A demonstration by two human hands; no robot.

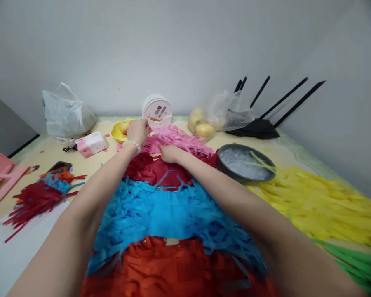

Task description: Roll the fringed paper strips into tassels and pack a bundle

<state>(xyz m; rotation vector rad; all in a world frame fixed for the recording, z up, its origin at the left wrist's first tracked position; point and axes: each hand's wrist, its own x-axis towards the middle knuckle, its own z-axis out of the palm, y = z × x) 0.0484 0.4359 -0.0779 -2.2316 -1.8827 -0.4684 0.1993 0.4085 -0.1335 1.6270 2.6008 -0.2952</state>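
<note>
A bundle of pink fringed strips (181, 138) lies at the far end of a row of fringed pieces. My left hand (138, 132), with a pale bracelet at its wrist, is closed at the left edge of the pink strips, its fingertips pinched on them. Just to the right and nearer, my right hand (170, 154) has its fingers bent and pressed together on the pink material. Below it lies dark red fringe (167, 171), then blue fringe (167, 212), then orange-red fringe (173, 268) nearest me. My forearms cover parts of these pieces.
A dark bowl (220, 165) with clear, ice-like contents stands right of my right forearm. Yellow strips (324, 202) and green strips (358, 258) lie right. Behind are a yellow dish (115, 132), round white box (157, 109), bagged fruit (204, 130) and plastic bag (64, 115).
</note>
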